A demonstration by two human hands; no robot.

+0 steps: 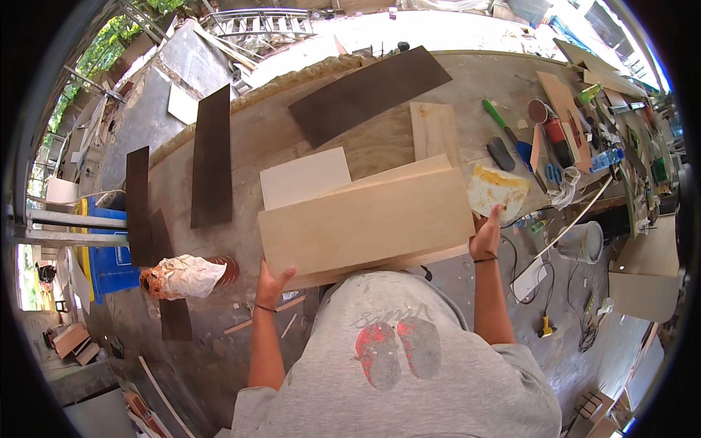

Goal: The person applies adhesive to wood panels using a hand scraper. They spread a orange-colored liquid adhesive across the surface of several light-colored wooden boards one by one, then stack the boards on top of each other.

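A pale rectangular wooden board [365,219] lies across in front of my waist, held by both hands at its ends. My left hand [274,282] grips the near left corner, thumb on top and fingers hidden underneath. At the right end my right hand [485,235] is closed round the short edge, with its thumb raised along the side. Another pale board [409,174] shows its edge just behind the held one; whether it is also gripped is hidden. Beyond the left end sits a white panel [303,177]. A yellow-stained white sheet [499,191] lies close to my right hand.
Dark brown boards [372,95] [212,160] rest on the worktable [277,124]. A paint-smeared wrapped container [186,277] is left of my left hand. To the right are a green-handled tool [498,113], blue scissors [554,174] and a clear bucket [582,242]. Cables [548,310] trail on the floor.
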